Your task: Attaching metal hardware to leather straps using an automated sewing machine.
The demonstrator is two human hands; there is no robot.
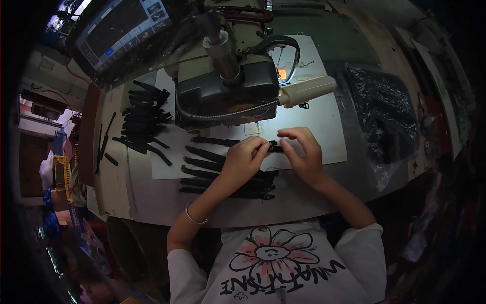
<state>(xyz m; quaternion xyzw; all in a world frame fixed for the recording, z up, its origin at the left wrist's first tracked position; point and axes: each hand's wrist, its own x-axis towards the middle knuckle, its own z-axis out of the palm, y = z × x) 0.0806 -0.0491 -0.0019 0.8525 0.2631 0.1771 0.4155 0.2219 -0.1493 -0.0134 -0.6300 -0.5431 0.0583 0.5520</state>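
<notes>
My left hand point(245, 159) and my right hand point(302, 152) meet over the white work surface point(324, 126), just in front of the sewing machine point(228, 86). Both pinch a black strap point(275, 147) between thumb and fingers, the left on its left part, the right on its right end. The strap runs away to the left across the table. Under my left forearm lie several more black straps point(202, 162) in rows, some with buckles at their right ends.
A heap of black straps point(144, 119) sits at the far left of the table. A bag of black material point(385, 116) lies at the right. The machine's lamp point(309, 90) reaches over the table. A control screen point(119, 28) hangs at upper left.
</notes>
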